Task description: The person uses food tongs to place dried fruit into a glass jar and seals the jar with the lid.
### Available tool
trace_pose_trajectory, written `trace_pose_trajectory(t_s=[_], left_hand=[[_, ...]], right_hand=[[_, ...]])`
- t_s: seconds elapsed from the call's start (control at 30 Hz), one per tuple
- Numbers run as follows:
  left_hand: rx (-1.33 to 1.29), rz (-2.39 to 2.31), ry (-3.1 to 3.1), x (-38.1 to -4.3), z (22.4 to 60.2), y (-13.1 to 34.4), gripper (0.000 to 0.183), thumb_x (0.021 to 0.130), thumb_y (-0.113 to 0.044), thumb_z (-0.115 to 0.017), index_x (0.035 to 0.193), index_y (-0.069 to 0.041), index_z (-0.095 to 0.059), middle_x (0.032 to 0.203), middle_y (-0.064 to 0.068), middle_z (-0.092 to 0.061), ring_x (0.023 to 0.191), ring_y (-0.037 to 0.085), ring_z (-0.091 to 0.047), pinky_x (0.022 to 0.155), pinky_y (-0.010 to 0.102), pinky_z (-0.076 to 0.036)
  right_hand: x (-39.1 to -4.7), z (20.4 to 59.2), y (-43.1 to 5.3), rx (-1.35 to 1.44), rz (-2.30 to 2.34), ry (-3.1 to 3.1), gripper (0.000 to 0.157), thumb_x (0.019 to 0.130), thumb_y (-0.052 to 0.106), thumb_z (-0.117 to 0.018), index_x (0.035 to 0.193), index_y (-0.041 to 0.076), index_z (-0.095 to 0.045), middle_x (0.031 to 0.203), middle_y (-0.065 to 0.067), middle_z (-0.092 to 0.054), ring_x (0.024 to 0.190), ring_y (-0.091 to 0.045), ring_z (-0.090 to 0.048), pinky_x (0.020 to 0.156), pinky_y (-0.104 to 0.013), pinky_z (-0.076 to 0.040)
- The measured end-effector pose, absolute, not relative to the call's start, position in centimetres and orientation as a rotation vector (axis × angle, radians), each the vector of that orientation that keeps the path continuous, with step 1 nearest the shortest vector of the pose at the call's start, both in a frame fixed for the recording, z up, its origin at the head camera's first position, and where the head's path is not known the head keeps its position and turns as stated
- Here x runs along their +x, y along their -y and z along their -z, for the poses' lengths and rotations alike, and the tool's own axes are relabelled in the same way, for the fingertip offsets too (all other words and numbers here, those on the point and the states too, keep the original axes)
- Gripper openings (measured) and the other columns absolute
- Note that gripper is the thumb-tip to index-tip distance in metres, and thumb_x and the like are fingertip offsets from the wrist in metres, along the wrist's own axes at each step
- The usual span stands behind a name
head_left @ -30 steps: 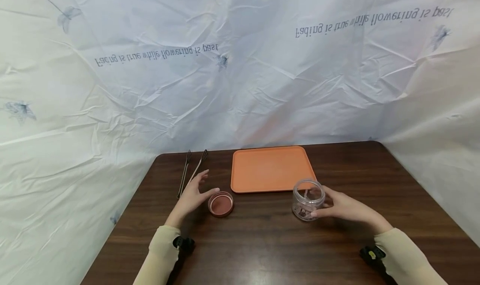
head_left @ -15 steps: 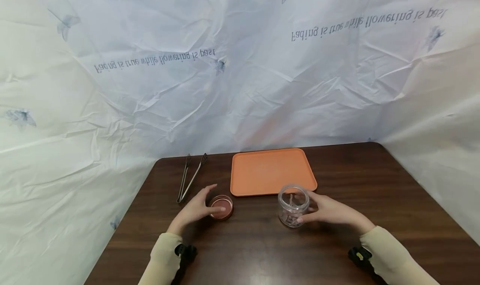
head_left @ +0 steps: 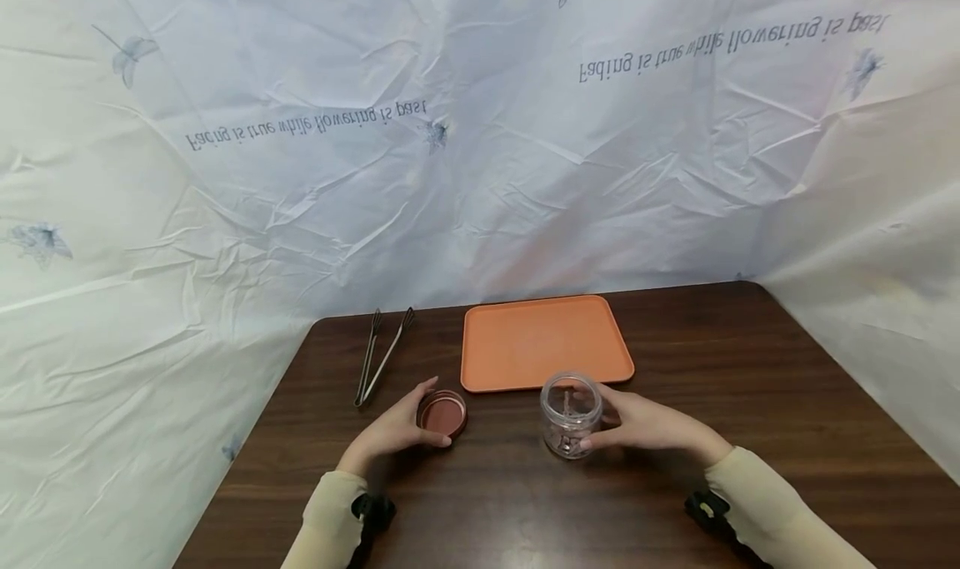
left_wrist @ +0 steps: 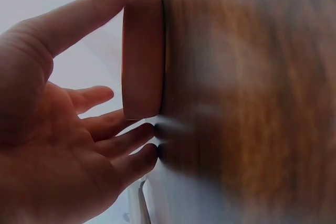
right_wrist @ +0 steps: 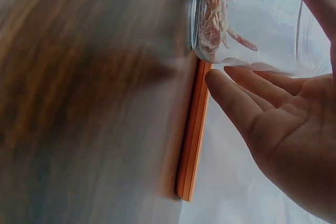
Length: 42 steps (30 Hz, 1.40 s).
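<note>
A round reddish-brown lid (head_left: pixel 443 416) lies on the wooden table, left of the middle. My left hand (head_left: pixel 393 429) curves around its left side, thumb in front and fingers behind. In the left wrist view the thumb reaches the upper edge of the lid (left_wrist: pixel 143 56), while the fingers lie at its lower edge. To the right, a clear open-topped jar (head_left: pixel 562 431) stands upright. My right hand (head_left: pixel 647 421) holds it from the right, thumb at the front, fingers partly hidden behind. Pale pinkish curled pieces (right_wrist: pixel 212 17) lie at the jar's bottom in the right wrist view.
An orange rectangular tray (head_left: pixel 546 344) lies behind the jar, towards the table's back edge. Metal tongs (head_left: pixel 378 369) rest spread apart at the back left. White printed sheeting (head_left: pixel 480 177) hangs close behind the table (head_left: pixel 495 502).
My right hand has moved left with the jar, bringing it nearer the lid. My left hand has come down from beside the tongs and closed around the lid, which stays in place.
</note>
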<state>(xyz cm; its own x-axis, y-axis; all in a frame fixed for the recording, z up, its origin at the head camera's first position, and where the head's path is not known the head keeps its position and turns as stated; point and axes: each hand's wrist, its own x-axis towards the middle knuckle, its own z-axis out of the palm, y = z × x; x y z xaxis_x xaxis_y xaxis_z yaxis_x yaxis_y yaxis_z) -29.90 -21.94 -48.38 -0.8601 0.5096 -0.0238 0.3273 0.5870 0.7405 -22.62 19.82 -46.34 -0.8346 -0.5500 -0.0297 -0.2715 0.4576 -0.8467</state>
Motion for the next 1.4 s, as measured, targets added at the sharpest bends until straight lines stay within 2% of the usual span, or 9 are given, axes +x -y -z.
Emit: trace_pose_trajectory(t_s=[0.27,0.57,0.77,0.93,1.17,1.4], left_hand=[[0.753,-1.006,-2.631,-29.8,48.6,21.8,0.103,0.075,-0.029,-0.091,0.154,0.002,-0.034,0.148,0.02,-0.046,0.133,0.037,-0.046,0.106,0.056,-0.038],[0.744,-0.961,-2.661,-29.7,48.5,21.5,0.101,0.075,-0.035,-0.091,0.153,0.001,-0.038,0.142,0.018,-0.051,0.123,0.032,-0.054,0.099,0.052,-0.045],[0.799,-0.976,-2.695,-29.6,48.3,21.1,0.1,0.076,-0.038,-0.09,0.151,0.004,-0.039,0.138,0.017,-0.054,0.118,0.028,-0.057,0.098,0.049,-0.046],[0.803,-0.996,-2.732,-29.3,47.3,20.8,0.098,0.075,-0.036,-0.091,0.151,0.003,-0.042,0.136,0.015,-0.056,0.115,0.026,-0.059,0.095,0.048,-0.048],[0.769,-1.012,-2.779,-28.9,45.4,20.5,0.096,0.073,-0.035,-0.093,0.15,-0.004,-0.045,0.134,0.009,-0.057,0.113,0.023,-0.059,0.094,0.045,-0.048],[0.895,-0.945,-2.737,-28.4,44.0,19.5,0.094,0.075,-0.035,-0.091,0.151,-0.006,-0.044,0.14,0.009,-0.054,0.118,0.021,-0.057,0.096,0.045,-0.047]], right_hand=[[-22.6,46.3,-19.7,-0.699,1.319,-2.402,0.098,0.092,0.033,-0.077,0.163,0.01,-0.013,0.156,-0.023,-0.034,0.137,-0.041,-0.045,0.105,-0.047,-0.044],[-22.5,46.2,-19.5,-0.7,1.333,-2.396,0.097,0.091,0.032,-0.078,0.162,0.008,-0.016,0.157,-0.022,-0.034,0.142,-0.04,-0.038,0.107,-0.046,-0.042],[-22.5,46.3,-19.5,-0.71,1.336,-2.382,0.096,0.092,0.032,-0.077,0.162,0.009,-0.016,0.156,-0.022,-0.035,0.139,-0.04,-0.043,0.107,-0.047,-0.042],[-22.5,46.3,-19.6,-0.712,1.339,-2.376,0.097,0.092,0.032,-0.077,0.162,0.009,-0.014,0.157,-0.023,-0.032,0.14,-0.041,-0.042,0.107,-0.046,-0.042],[-22.6,46.3,-19.5,-0.704,1.351,-2.365,0.097,0.092,0.031,-0.077,0.163,0.01,-0.014,0.158,-0.022,-0.033,0.14,-0.04,-0.042,0.107,-0.047,-0.042],[-22.3,46.1,-19.5,-0.698,1.352,-2.354,0.097,0.092,0.03,-0.076,0.162,0.008,-0.013,0.153,-0.025,-0.038,0.135,-0.04,-0.048,0.104,-0.048,-0.045]])
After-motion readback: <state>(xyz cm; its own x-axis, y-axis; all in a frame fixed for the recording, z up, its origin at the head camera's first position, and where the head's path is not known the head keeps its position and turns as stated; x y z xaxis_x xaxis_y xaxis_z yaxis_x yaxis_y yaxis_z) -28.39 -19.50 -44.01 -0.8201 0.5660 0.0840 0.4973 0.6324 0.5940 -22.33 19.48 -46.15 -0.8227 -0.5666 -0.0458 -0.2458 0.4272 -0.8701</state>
